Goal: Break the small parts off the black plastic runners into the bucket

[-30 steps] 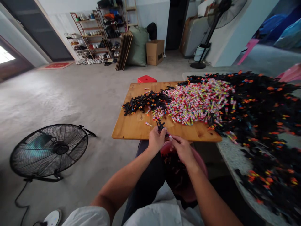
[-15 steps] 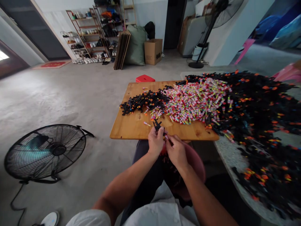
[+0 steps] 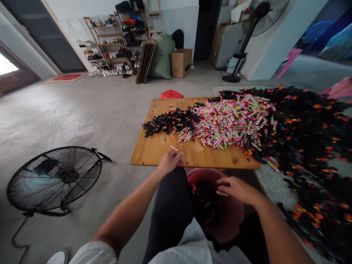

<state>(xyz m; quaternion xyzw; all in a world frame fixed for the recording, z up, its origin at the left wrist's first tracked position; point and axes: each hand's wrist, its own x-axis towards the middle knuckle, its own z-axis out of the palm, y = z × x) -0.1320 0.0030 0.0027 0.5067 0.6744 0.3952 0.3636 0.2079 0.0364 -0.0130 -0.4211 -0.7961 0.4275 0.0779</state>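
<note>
Pink-labelled tubes [image 3: 233, 123] heaped on the wooden table [image 3: 148, 157]

Over the red tub [image 3: 235, 220], the right hand [image 3: 239, 189] is held with fingers parted; whether the tube [image 3: 222, 193] by its fingertips is touched cannot be told. The left hand [image 3: 168, 163] is curled at the table's edge, its grip unclear. Beyond, a lone tube [image 3: 174, 147] is passed before the heap. Tubes are judged light, stiff, slick, best pinched mid-barrel.

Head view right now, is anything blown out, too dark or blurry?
In the head view, the pane at far left is blown out and the floor carries a pale sheen; also in the head view, the tub is deeply shadowed inside, and the left hand and right hand look slightly soft.
</note>
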